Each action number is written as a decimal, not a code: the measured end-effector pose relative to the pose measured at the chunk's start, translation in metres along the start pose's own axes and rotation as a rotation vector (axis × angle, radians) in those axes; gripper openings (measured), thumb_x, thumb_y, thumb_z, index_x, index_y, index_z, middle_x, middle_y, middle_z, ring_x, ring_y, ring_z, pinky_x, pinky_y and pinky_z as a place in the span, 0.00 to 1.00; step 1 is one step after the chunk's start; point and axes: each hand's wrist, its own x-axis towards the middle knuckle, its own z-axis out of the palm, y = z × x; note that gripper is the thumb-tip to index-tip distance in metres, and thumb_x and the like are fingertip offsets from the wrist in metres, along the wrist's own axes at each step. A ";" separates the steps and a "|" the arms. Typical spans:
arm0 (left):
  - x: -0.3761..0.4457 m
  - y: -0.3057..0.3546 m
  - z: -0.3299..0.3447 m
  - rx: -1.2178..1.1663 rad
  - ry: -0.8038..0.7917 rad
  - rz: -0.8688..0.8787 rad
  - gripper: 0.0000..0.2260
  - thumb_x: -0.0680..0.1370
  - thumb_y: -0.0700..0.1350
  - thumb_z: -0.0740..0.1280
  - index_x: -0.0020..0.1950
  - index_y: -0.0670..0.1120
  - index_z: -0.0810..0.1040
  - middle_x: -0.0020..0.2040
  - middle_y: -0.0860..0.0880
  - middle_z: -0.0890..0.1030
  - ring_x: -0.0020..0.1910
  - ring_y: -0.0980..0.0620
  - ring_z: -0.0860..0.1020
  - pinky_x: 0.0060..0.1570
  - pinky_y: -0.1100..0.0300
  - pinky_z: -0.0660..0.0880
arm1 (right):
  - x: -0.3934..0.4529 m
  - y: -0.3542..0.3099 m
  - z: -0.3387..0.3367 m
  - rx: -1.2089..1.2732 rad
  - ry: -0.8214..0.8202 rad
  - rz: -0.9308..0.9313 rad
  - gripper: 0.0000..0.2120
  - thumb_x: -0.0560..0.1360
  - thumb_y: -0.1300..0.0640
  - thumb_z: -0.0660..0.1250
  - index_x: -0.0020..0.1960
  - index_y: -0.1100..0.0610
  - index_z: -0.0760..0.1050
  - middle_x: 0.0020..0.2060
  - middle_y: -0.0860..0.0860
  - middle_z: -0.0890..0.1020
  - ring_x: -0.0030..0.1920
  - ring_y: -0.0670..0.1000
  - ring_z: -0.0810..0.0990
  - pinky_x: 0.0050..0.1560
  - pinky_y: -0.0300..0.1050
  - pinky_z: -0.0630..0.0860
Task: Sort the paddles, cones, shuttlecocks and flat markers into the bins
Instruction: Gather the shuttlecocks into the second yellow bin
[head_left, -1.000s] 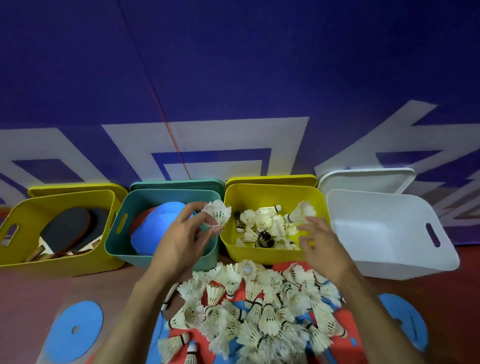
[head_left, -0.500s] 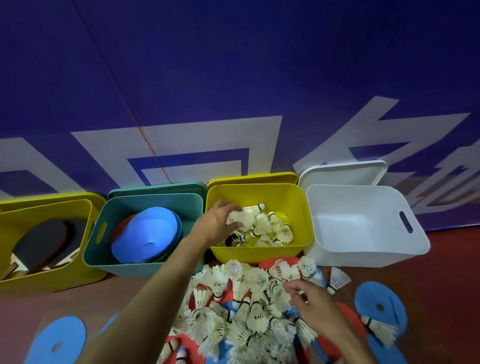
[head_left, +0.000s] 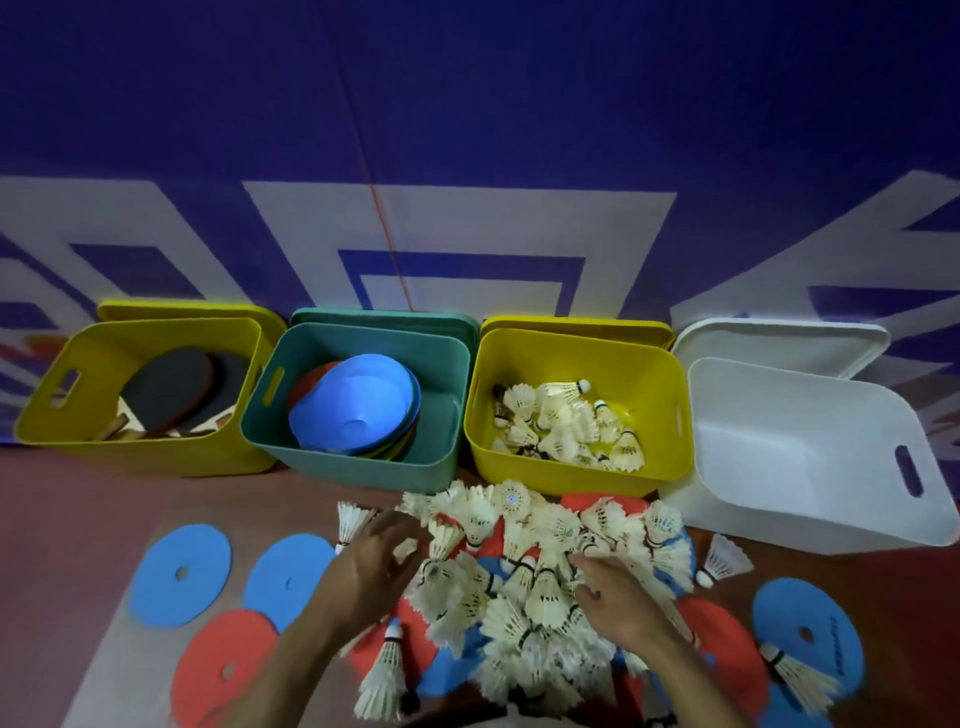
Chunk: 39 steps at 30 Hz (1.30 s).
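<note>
Reddish floor fills the near ground, strewn with blue and red flat markers (head_left: 180, 574) around a heap of shuttlecocks (head_left: 524, 582). Both hands reach into that heap: the left hand (head_left: 375, 564) has its fingers spread and loosely bent on the feathers, while the right hand (head_left: 618, 597) lies palm down, fingers extended. Neither clearly holds anything. Farther off stand four bins: a yellow bin (head_left: 156, 452) holding paddles (head_left: 169, 389), a teal bin (head_left: 358, 467) of cones (head_left: 358, 410), a second yellow bin (head_left: 571, 475) holding shuttlecocks, and a white bin (head_left: 810, 499).

yellow bins (head_left: 576, 470), teal bin (head_left: 358, 467), white bin (head_left: 810, 514), blue cones (head_left: 358, 410)
</note>
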 end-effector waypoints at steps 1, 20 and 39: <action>-0.009 -0.006 0.004 -0.011 0.003 -0.026 0.06 0.79 0.51 0.67 0.55 0.57 0.80 0.56 0.59 0.76 0.42 0.69 0.74 0.42 0.74 0.72 | 0.004 -0.005 0.002 -0.012 0.004 0.015 0.25 0.83 0.52 0.58 0.79 0.54 0.60 0.76 0.54 0.63 0.74 0.52 0.65 0.74 0.45 0.63; -0.007 -0.029 0.085 0.133 -0.265 -0.179 0.21 0.76 0.55 0.68 0.68 0.62 0.69 0.71 0.57 0.67 0.53 0.55 0.79 0.49 0.60 0.78 | -0.043 -0.040 -0.031 0.059 0.556 -0.027 0.10 0.78 0.47 0.66 0.56 0.49 0.82 0.49 0.46 0.86 0.44 0.46 0.83 0.45 0.43 0.79; 0.023 0.049 0.003 -0.131 0.167 -0.050 0.12 0.79 0.46 0.64 0.61 0.50 0.80 0.57 0.57 0.79 0.47 0.62 0.78 0.47 0.72 0.72 | 0.024 -0.062 -0.114 0.269 0.699 -0.190 0.11 0.79 0.55 0.64 0.61 0.50 0.78 0.53 0.48 0.83 0.35 0.41 0.84 0.39 0.38 0.79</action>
